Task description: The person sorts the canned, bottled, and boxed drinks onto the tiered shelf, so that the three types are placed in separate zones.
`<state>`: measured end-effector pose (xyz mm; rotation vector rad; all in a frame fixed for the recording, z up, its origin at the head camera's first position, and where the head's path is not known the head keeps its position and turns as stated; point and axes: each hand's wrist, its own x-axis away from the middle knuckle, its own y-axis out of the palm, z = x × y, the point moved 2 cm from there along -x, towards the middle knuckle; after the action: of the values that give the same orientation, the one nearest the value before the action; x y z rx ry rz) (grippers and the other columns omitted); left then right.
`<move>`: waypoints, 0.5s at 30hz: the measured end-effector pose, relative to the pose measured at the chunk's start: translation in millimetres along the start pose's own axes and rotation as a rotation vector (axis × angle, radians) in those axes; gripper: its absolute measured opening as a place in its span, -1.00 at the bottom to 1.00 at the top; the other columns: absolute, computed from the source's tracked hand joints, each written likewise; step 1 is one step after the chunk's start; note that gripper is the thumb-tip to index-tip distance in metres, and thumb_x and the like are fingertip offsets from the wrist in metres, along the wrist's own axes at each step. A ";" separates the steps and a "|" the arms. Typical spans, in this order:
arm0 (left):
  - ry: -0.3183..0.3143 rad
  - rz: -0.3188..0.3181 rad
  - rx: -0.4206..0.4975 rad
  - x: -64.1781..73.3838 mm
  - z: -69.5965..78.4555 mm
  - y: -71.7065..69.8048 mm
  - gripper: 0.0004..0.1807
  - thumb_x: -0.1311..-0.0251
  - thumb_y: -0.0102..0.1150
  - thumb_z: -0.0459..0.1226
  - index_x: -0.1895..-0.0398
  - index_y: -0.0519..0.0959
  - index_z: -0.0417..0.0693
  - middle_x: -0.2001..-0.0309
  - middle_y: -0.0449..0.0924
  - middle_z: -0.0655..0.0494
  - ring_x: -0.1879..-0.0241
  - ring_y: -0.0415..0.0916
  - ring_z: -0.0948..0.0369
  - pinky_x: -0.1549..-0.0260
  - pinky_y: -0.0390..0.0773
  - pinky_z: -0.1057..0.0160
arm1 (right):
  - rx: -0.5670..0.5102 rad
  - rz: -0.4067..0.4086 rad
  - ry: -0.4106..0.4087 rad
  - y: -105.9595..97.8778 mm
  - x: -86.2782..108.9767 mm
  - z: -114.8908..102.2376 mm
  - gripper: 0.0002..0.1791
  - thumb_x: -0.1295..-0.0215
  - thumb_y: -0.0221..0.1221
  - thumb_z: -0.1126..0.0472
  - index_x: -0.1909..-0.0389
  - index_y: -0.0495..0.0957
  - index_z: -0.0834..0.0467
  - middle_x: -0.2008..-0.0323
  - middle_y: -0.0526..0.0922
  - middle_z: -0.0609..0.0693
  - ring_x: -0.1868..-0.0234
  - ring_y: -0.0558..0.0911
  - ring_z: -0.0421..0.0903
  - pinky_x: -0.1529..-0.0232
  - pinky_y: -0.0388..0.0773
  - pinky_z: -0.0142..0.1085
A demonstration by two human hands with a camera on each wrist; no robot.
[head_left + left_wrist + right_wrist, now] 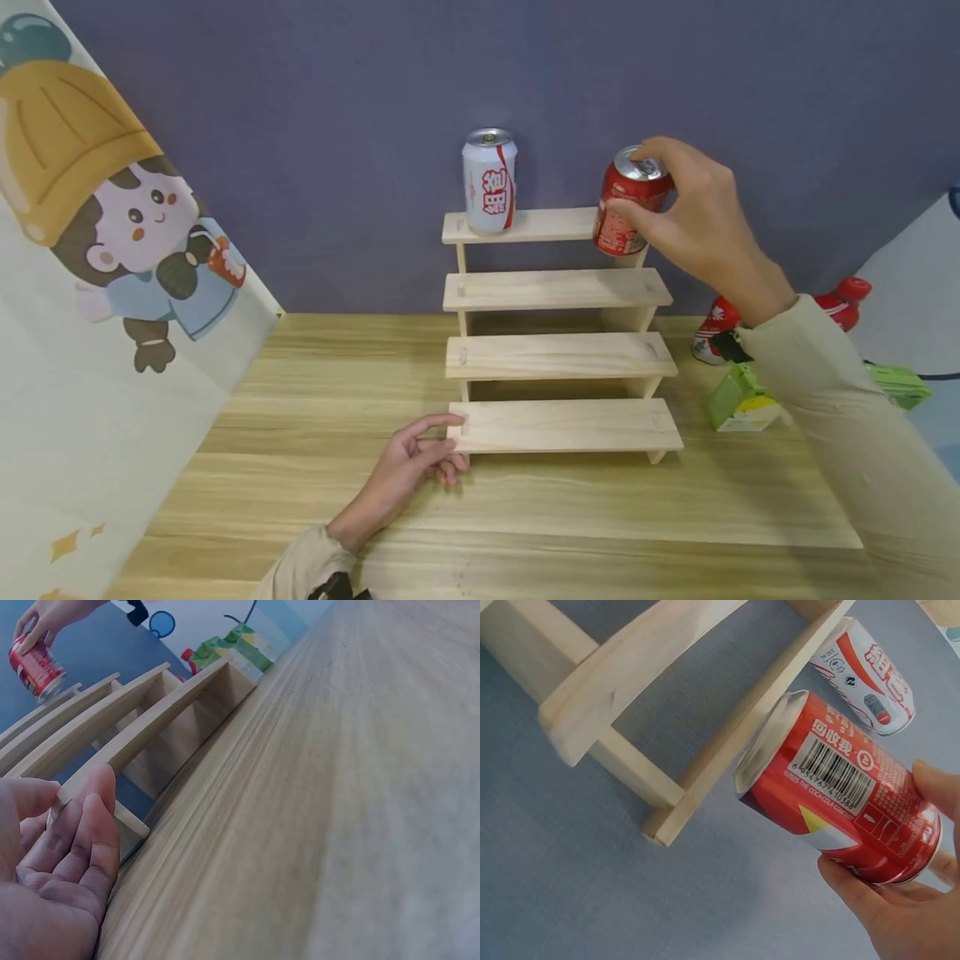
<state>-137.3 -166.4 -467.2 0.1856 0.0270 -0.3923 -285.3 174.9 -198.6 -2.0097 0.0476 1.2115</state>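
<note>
Right hand (pixel 697 208) pinching the red can (pixel 628 188), tilted by the top shelf's (pixel 558 223) right end, left hand (pixel 405 471) gripping the bottom step (pixel 566 425)—and letting go at that slant could topple the can!

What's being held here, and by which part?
The right hand holds the red can by its upper part; the left hand grips the lowest shelf at its left end.

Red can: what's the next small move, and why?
I'd probably level the red can and ease it onto the right end of the top shelf: the right hand holds it tilted there, its base seemingly unsupported, while the white can stands at the left end.
</note>
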 end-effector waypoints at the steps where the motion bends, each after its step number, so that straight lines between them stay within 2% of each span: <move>1: 0.000 -0.001 0.001 0.1 0.3 0.2 -0.55 -0.45 0.05 -0.33 -0.35 0.34 -0.26 0.30 0.74 -0.09 0.42 0.65 0.19 0.37 0.69 0.28 | -0.005 0.000 0.005 1.4 -2.6 0.0 -0.45 -0.16 0.43 0.22 -0.13 0.50 0.31 -0.07 0.61 0.13 0.10 0.58 -0.05 0.24 0.37 -0.59; 10: 0.028 -0.013 0.007 0.5 1.5 0.7 -0.55 -0.45 0.05 -0.35 -0.35 0.33 -0.30 0.29 0.74 -0.12 0.41 0.65 0.19 0.37 0.69 0.29 | -0.022 0.007 0.059 11.5 -23.3 2.8 -0.46 -0.20 0.40 0.12 -0.11 0.51 0.29 -0.04 0.63 0.08 0.06 0.63 -0.07 0.21 0.46 -0.59; 12: 0.022 -0.010 0.006 1.1 1.4 0.8 -0.55 -0.46 0.05 -0.33 -0.35 0.34 -0.28 0.29 0.74 -0.12 0.41 0.65 0.19 0.37 0.69 0.29 | -0.014 -0.006 0.072 14.2 -27.2 4.2 -0.46 -0.22 0.39 0.10 -0.13 0.50 0.29 -0.05 0.62 0.09 0.04 0.64 -0.06 0.16 0.53 -0.54; 15: 0.019 -0.011 0.008 1.8 1.2 1.2 -0.55 -0.46 0.05 -0.33 -0.35 0.33 -0.28 0.29 0.74 -0.14 0.41 0.65 0.19 0.37 0.70 0.29 | -0.003 -0.030 0.101 18.6 -32.4 6.3 -0.44 -0.24 0.37 0.06 -0.14 0.48 0.28 -0.05 0.62 0.10 0.01 0.64 -0.03 0.09 0.64 -0.35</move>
<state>-135.2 -166.2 -466.0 0.1973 0.0453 -0.4022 -315.0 154.9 -186.3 -2.0654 0.0646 1.0915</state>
